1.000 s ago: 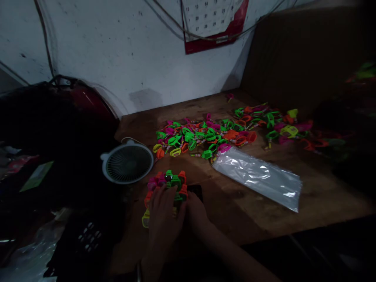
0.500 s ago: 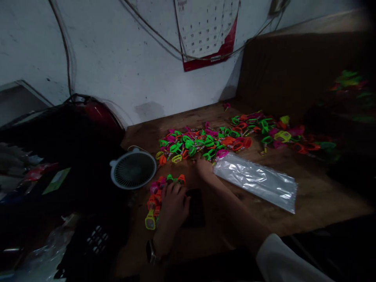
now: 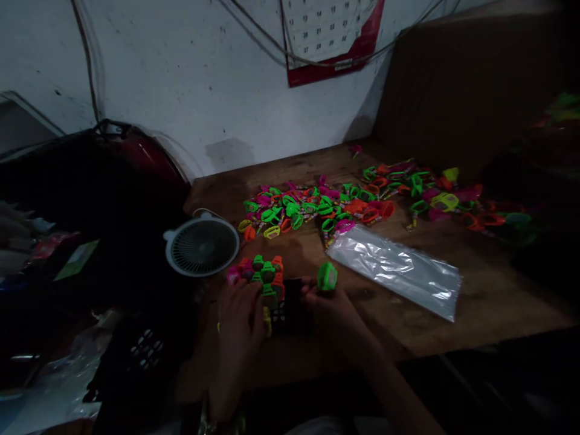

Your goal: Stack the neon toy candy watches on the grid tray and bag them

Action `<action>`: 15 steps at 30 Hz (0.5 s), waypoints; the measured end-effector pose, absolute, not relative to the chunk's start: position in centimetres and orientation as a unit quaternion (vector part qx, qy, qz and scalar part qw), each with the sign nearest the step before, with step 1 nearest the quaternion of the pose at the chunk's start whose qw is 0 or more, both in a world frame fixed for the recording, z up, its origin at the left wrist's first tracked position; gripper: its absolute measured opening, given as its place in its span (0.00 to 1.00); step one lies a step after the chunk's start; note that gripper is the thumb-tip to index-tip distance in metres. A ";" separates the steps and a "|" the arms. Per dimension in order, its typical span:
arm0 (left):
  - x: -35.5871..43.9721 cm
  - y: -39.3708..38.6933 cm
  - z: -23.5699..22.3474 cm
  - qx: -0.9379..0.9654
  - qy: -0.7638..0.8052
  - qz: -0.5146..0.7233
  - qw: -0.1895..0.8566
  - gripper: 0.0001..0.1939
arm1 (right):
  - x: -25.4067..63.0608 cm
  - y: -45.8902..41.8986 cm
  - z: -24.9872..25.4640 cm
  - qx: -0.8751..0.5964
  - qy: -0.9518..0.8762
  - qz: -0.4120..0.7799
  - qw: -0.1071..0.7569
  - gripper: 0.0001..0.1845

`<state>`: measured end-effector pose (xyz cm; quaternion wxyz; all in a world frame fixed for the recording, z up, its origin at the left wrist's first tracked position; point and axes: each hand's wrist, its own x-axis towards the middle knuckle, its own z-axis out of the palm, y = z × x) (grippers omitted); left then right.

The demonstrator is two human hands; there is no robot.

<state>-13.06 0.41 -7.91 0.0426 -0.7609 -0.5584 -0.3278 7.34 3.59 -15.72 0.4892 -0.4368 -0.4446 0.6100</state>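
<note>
1. Fan (image 3: 202, 244), round and pale with a dark ribbed grille, stands beyond the left hand (image 3: 240, 309) and a little to its left, near but apart.
2. Beyond both hands, a loose heap of green, pink, orange and yellow watch-shaped plastic toys (image 3: 293, 208) spreads over the brown wooden table (image 3: 489, 302); a second scatter of such toys (image 3: 446, 202) lies farther off, to the right of the right hand (image 3: 333, 307).
3. Just beyond and right of the right hand, a long, clear, shiny plastic bag (image 3: 396, 266) lies flat, its near-heap end against a bright pink plastic toy (image 3: 345, 226).
4. Between the hands sits a black openwork panel (image 3: 296, 320) (its edges sink into shadow, so its full outline is unclear).
5. Left of the left hand is a dark lattice-sided crate (image 3: 147, 350); high beyond both hands, a red-and-white paper calendar (image 3: 330, 36) hangs on the pale wall (image 3: 149, 78).
6. The left hand is palm down, fingers bent over a tight cluster of pink, orange, green and yellow plastic toys (image 3: 268, 275), hiding part of it; whether it grips any cannot be told.
7. The right hand, its forearm slanting in from below right, grasps a bright green watch-shaped plastic toy (image 3: 327, 277) standing above its fingers, apart from the cluster.
</note>
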 end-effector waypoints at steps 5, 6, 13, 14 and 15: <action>-13.1 -1.1 -9.5 -0.773 -0.563 -0.285 0.063 0.15 | 2.7 -0.1 -15.9 -0.463 -0.492 0.600 0.428 0.12; -13.0 -1.3 -9.8 -0.775 -0.564 -0.278 0.064 0.15 | 2.1 -0.1 -15.9 -0.464 -0.520 0.573 0.430 0.13; -12.6 -1.9 -10.6 -0.749 -0.580 -0.317 0.046 0.15 | 1.6 0.7 -15.4 -0.443 -0.640 0.479 0.405 0.14; -12.5 -1.9 -10.6 -0.737 -0.591 -0.325 0.040 0.14 | 1.7 0.7 -15.4 -0.432 -0.649 0.481 0.401 0.14; -12.3 -1.8 -10.5 -0.726 -0.601 -0.332 0.035 0.13 | 1.8 0.7 -15.3 -0.420 -0.655 0.483 0.401 0.14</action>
